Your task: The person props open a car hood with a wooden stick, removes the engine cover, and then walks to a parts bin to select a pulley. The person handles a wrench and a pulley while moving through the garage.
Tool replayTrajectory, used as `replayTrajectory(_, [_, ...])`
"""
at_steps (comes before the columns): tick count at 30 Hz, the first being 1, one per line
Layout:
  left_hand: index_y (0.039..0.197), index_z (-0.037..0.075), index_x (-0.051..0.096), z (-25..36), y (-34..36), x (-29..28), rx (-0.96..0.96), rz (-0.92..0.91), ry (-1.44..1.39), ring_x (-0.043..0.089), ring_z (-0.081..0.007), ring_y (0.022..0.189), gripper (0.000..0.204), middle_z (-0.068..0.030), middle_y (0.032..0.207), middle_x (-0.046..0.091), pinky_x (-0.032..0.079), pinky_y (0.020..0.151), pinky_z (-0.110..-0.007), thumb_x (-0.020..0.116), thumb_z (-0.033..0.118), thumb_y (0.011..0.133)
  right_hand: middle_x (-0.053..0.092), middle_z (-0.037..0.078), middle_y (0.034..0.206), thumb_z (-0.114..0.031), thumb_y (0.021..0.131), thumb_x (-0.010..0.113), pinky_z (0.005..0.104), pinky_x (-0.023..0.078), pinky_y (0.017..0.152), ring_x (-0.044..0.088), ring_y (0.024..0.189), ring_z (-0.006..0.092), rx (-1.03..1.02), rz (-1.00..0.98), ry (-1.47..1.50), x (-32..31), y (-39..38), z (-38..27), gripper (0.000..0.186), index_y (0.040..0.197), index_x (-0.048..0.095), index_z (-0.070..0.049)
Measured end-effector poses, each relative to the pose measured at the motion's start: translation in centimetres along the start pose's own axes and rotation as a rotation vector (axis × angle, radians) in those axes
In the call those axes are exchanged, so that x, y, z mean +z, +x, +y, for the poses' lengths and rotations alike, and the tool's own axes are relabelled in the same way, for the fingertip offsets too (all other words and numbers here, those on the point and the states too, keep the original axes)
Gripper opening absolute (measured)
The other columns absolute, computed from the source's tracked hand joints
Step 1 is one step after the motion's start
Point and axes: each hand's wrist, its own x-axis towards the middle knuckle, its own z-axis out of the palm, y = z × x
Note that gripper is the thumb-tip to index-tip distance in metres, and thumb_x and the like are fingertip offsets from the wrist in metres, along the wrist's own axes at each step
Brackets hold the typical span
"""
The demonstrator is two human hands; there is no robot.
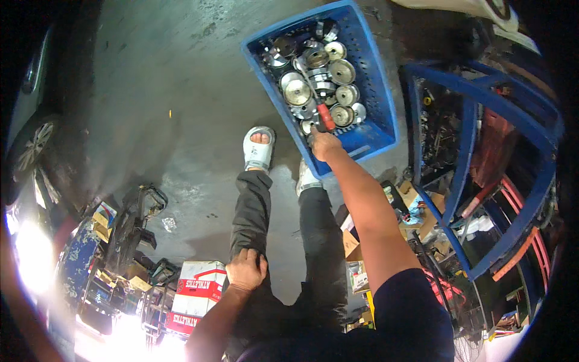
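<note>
A blue plastic crate (371,72) stands on the floor in front of me, tilted in view. Inside it lie several round metal wheel-like parts (297,92), silver with hollow faces. A screwdriver-like tool (324,114) with a red and black handle and a long metal shaft rests across them. My right hand (325,145) reaches over the crate's near edge, closed beside the handle's end; its fingertips are partly hidden, so what they grip is unclear. My left hand (246,269) lies over my left knee on the dark trousers, fingers draped and holding nothing.
Right of the crate stands a blue metal frame (467,157) with clutter around it. A red and white carton (196,289) sits by my left knee. Tools and boxes (105,220) line the left side, near a vehicle wheel (36,145). Grey concrete floor (181,78) stretches ahead.
</note>
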Motion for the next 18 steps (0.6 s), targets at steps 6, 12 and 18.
replayTrajectory(6, [0.087,0.010,0.061,-0.9,0.7,0.9,-0.079,-0.080,-0.044,0.067,-0.0359,0.070,0.022,-0.0115,0.083,0.064,0.053,0.056,-0.051,0.068,0.031,0.086,0.073,0.020,0.119,-0.016,0.095,0.055,0.0473,0.057,0.094,0.070,0.113,0.0350,0.080,-0.054,-0.159,2.8,5.4,-0.2,0.046,0.138,0.054,-0.002])
replayTrajectory(12, [0.090,0.010,0.062,-0.2,1.6,0.3,-0.115,-0.114,-0.006,0.068,-0.0367,0.073,0.021,-0.0122,0.085,0.065,0.054,0.060,-0.051,0.067,0.030,0.086,0.074,0.018,0.117,-0.023,0.093,0.063,0.0474,0.058,0.090,0.072,0.107,0.0357,-0.026,-0.129,-0.205,0.8,3.4,0.7,0.033,0.120,0.070,-0.005])
replayTrajectory(18, [0.092,0.009,0.063,0.9,2.9,-1.4,-0.091,-0.081,-0.030,0.068,-0.0363,0.077,0.022,-0.0123,0.087,0.065,0.055,0.063,-0.051,0.066,0.030,0.086,0.072,0.014,0.096,-0.035,0.096,0.069,0.0428,0.054,0.070,0.069,0.084,0.0289,0.031,-0.069,0.410,-3.1,-2.8,3.4,0.030,0.104,0.070,-0.007])
